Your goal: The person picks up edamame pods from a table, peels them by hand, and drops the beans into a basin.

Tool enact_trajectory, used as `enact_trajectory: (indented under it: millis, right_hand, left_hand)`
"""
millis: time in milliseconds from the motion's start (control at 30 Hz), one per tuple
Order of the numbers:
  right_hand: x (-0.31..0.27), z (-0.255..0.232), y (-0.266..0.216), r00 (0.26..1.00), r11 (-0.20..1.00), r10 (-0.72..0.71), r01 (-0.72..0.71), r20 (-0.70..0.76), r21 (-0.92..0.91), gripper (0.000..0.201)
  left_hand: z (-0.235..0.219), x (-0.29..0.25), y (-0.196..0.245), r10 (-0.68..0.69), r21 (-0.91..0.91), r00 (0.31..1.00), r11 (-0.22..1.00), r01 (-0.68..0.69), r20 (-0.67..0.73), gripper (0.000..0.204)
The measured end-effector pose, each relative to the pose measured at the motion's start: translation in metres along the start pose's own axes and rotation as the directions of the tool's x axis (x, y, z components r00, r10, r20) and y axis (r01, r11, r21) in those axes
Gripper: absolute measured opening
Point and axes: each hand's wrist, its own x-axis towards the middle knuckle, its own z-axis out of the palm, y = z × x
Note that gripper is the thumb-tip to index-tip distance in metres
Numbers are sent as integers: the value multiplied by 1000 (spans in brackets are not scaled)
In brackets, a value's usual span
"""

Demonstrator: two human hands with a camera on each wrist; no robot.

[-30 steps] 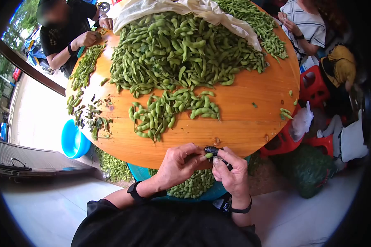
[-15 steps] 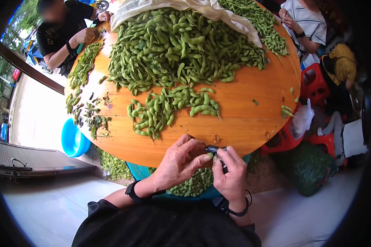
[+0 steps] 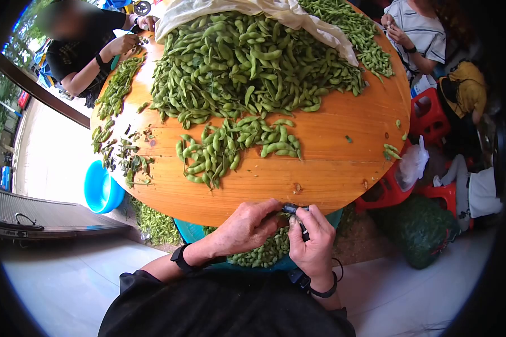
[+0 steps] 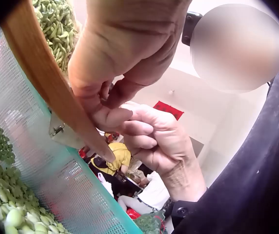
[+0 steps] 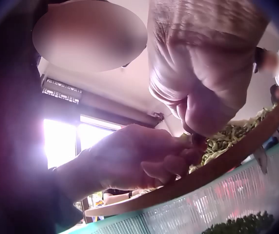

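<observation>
In the head view my left hand (image 3: 244, 229) and right hand (image 3: 313, 244) meet at the wooden table's near edge. My right thumb and fingers pinch a small black object (image 3: 291, 208). The left fingertips touch its left end, with a sliver of green pod (image 5: 184, 137) showing between the fingertips in the right wrist view. Most of the pod is hidden by fingers. Shelled green beans (image 3: 264, 253) lie in a teal basket (image 3: 184, 230) under the hands. Beyond them, a small group of pods (image 3: 211, 154) lies before a large pod heap (image 3: 236, 67).
The wooden table (image 3: 331, 168) curves around the heap, with a white cloth (image 3: 264, 7) over its back. Scraps (image 3: 130, 151) lie at the left. A blue basin (image 3: 102, 188) and red stools (image 3: 430, 115) flank the table. Two people sit across it.
The green piece between my fingertips shows less than before. My left hand has lowered slightly and its fingers reach further right. The person at the far left has shifted.
</observation>
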Motion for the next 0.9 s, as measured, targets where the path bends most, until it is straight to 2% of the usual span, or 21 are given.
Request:
enact_trajectory:
  millis: [33,67,100,133,167,200,233,267,300,333,367,433,467,500,567,600,633,700,767,833,900]
  right_hand:
    - [-1,-1,0,999,999,-32,31,-22,-42,16]
    - [-3,-2,0,997,994,-66,62,-45,-84,17]
    - [-4,-15,-1,1000,998,-11,10,-19,-64,18]
    - [-9,-33,2,999,995,6,-3,31,-96,18]
    - [-14,-56,6,996,992,24,-13,84,-128,18]
    - [-19,-86,8,964,984,80,-35,255,-174,18]
    - [-25,-114,9,899,973,140,-48,415,-225,18]
    - [-31,-131,10,905,960,217,-131,365,-246,19]
    - [-37,-141,12,903,941,293,-214,314,-263,20]
    - [-41,-145,15,919,912,341,-274,196,-305,21]
    - [-44,-148,18,922,879,381,-338,72,-337,23]
    - [-43,-148,27,912,853,409,-376,18,-362,24]
    - [-42,-144,34,927,862,375,-356,-20,-361,23]
    - [-40,-141,38,938,869,341,-338,-57,-360,23]
    - [-31,-130,33,955,912,297,-284,-1,-296,21]
    - [-26,-125,30,958,917,285,-266,22,-298,21]
    - [-23,-122,27,961,921,274,-249,45,-301,21]
    - [-21,-118,28,959,928,279,-254,55,-273,19]
    - [-20,-116,30,958,935,281,-258,63,-244,18]
    - [-20,-115,30,961,933,271,-249,52,-261,16]
    - [-20,-112,33,968,942,245,-226,50,-249,17]
  left_hand:
    - [1,0,-2,45,37,999,998,-45,-12,26]
    - [-1,0,5,2,52,996,999,-7,90,28]
    - [-6,0,15,-40,72,981,997,27,189,29]
    - [-10,-2,21,-13,171,953,984,-41,301,27]
    - [-16,-1,25,-10,175,955,984,-44,295,27]
    - [-22,1,29,38,277,899,945,-174,437,26]
    - [-27,3,32,60,353,818,882,-312,572,26]
    - [-27,6,30,139,266,876,920,-287,463,24]
    - [-28,11,30,140,272,879,918,-288,457,24]
    - [-31,19,31,168,342,948,903,-258,272,25]
    - [-33,29,31,201,405,976,889,-215,80,27]
    - [-41,55,17,387,580,920,762,-288,-51,36]
    - [-44,64,8,349,640,935,733,-228,-67,46]
    - [-46,73,2,351,644,934,730,-230,-65,46]
    - [-47,90,-6,388,821,920,508,-261,53,50]
    - [-47,96,-6,375,827,919,474,-302,120,52]
    - [-46,100,-8,374,826,919,474,-305,125,52]
    - [-44,105,-11,283,889,940,358,-286,188,51]
    - [-43,101,-10,323,865,927,391,-314,191,50]
    - [-39,84,-6,288,872,924,347,-345,251,50]
    - [-35,67,-10,325,859,906,343,-379,270,51]
